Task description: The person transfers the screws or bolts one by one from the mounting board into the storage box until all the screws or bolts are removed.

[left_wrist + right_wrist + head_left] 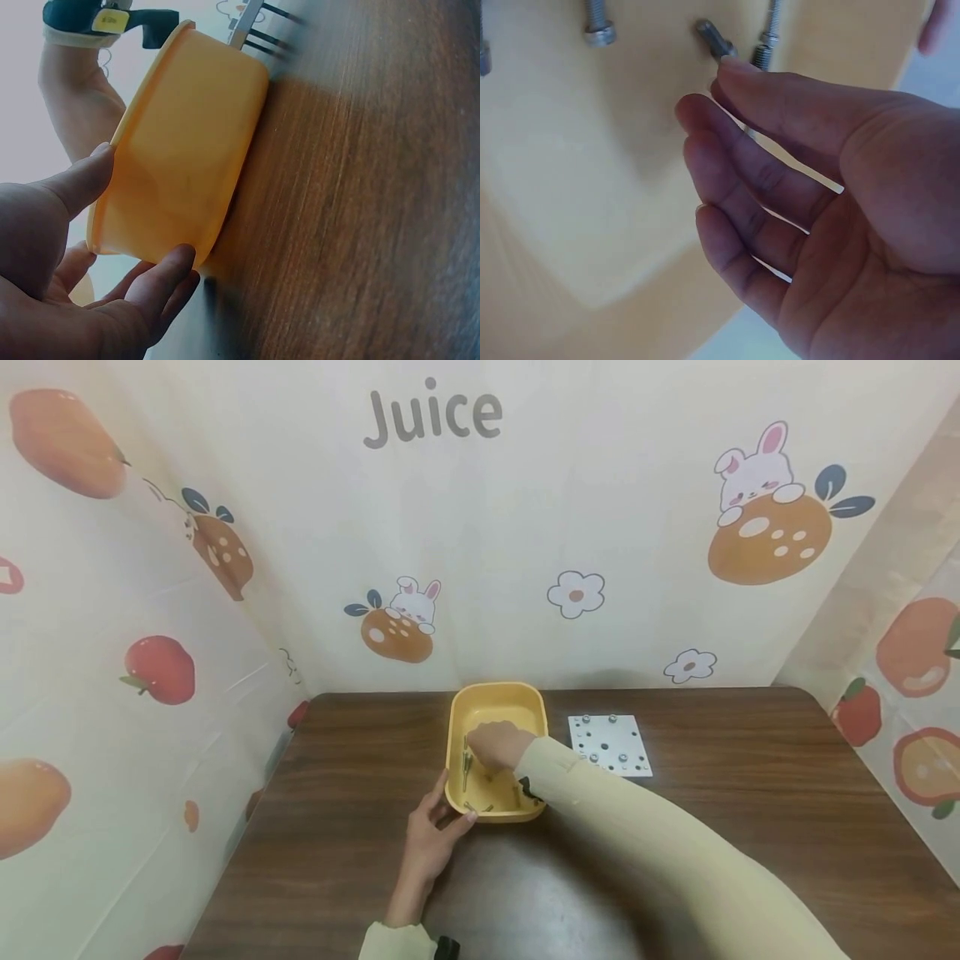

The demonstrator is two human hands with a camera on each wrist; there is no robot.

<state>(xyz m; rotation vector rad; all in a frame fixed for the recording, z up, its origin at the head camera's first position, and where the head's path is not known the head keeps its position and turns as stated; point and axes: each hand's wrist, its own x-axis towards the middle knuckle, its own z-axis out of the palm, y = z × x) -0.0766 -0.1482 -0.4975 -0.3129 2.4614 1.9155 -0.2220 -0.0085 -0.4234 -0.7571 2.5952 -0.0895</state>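
A yellow plastic tray (495, 692) stands on the table with several metal screws (467, 768) lying loose inside. My left hand (433, 837) grips its near left corner; in the left wrist view the thumb rests at the rim and the fingers curl against the wall of the tray (187, 127). Reaching into the tray is my right hand (497, 745). In the right wrist view the thumb and forefinger of this right hand (802, 187) pinch a short dark screw (714, 37). Another screw (598, 26) lies apart from the fingertips.
Right of the tray is a white plate (611, 743) with holes and several fasteners set in it. Dark legs (266, 36) show under the plate in the left wrist view. A printed curtain (510, 527) hangs behind the wooden table (360, 760).
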